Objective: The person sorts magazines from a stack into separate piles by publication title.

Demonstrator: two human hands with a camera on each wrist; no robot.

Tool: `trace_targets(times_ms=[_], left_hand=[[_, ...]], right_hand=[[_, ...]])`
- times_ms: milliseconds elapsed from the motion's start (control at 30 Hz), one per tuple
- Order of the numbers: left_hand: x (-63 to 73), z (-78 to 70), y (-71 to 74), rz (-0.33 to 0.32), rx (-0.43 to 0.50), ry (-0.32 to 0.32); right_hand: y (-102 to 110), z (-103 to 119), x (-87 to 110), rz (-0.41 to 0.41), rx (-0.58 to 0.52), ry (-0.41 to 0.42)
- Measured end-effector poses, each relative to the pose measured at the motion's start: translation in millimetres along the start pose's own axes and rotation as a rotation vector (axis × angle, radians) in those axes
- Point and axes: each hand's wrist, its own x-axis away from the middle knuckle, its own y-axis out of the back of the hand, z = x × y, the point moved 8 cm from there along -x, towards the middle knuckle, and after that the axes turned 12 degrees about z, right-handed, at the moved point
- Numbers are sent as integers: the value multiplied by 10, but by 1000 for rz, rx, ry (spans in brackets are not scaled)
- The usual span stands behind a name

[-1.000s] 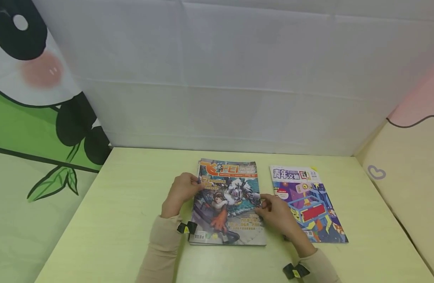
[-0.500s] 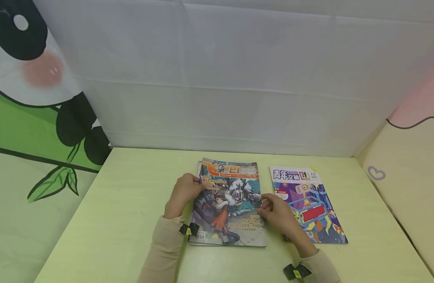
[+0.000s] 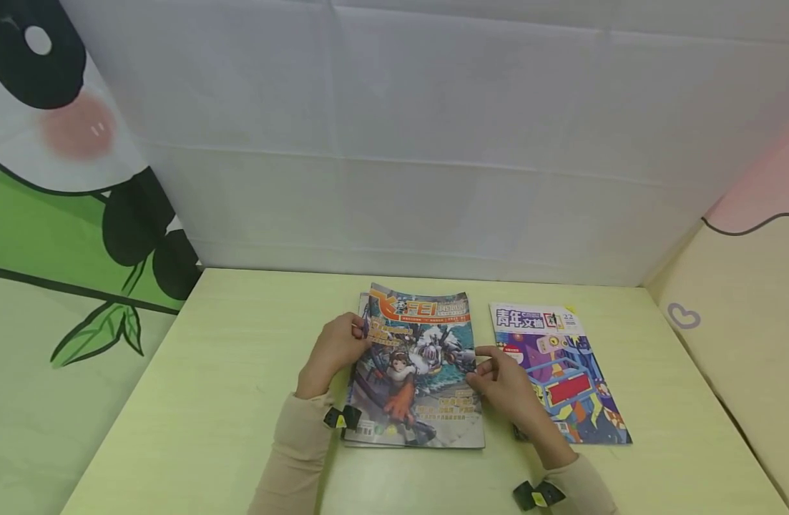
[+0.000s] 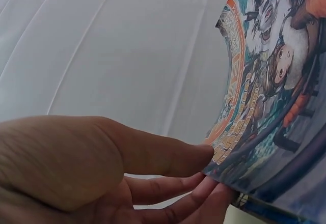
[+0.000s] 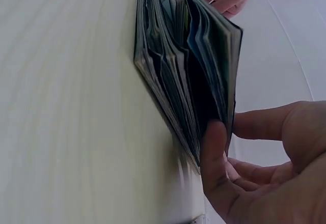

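Observation:
A comic-style magazine (image 3: 426,386) with an orange title band lies at the middle of the table, on top of at least one other magazine (image 3: 363,304) that peeks out along the left side. My left hand (image 3: 335,350) pinches the top magazine's left edge; in the left wrist view its thumb (image 4: 188,159) lies on the cover with fingers beneath, and the cover bows. At the right edge, my right hand (image 3: 506,386) pinches the upper pages between thumb and finger (image 5: 265,123), as the right wrist view shows. Fanned page edges and a dark gap show there.
A purple magazine (image 3: 568,390) with a white title strip lies to the right, partly behind my right hand and forearm. The pale wooden table (image 3: 239,372) meets a white cloth backdrop (image 3: 394,214) at its far edge. Printed panels stand left and right.
The top magazine's upper left corner has shifted slightly right and risen, baring more of the magazine under it. My left hand has moved slightly right; both hands keep their hold.

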Motion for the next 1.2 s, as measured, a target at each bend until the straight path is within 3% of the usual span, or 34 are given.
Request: trace_targets(times_ms=[200,267,500,700,967,1200], left_hand=[[-35,57,-98,56,20,-40],[21,15,-88,80,41,-26],[68,64,-145,148,44,-70],[155,113,-194,128,87,-135],[314,127,-54,106,86,-181],[420,181,127,123,57,-176]], right_hand=[[23,-45,16,-1,-34,-11],[20,-38,29,0,-47,-14],[11,-23,37,4,-124,-11],[-8,-58,21,9,-222,1],[-102,-12,46,43,-362,1],[-195,168,39,42,-422,36]])
